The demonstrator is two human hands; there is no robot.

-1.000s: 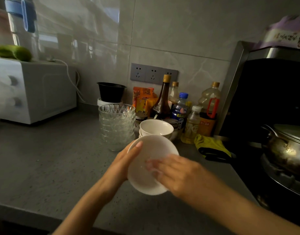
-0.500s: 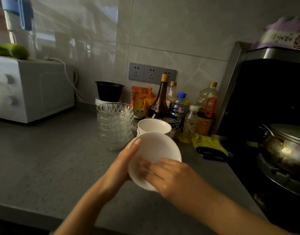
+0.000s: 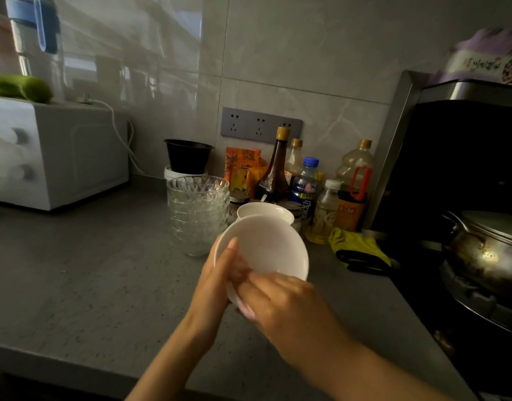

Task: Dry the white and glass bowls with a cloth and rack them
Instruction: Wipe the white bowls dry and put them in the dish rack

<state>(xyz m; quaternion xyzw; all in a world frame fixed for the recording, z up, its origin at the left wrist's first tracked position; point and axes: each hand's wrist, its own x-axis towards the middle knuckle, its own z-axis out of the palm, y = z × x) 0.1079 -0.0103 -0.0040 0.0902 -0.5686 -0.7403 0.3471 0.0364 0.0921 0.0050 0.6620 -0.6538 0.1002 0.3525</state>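
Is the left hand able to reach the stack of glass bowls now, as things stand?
Probably not yet: the left hand grips the white bowl. The glass bowl stack stands just beyond it, with nothing between, so once freed it looks reachable.

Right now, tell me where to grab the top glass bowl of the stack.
Probably pinch the top glass bowl at its rim, coming from above on the left: it nests in those beneath, so only the rim shows, and the stacked white bowls crowd its right.

Curled left hand (image 3: pixel 220 274) against right hand (image 3: pixel 282 306)
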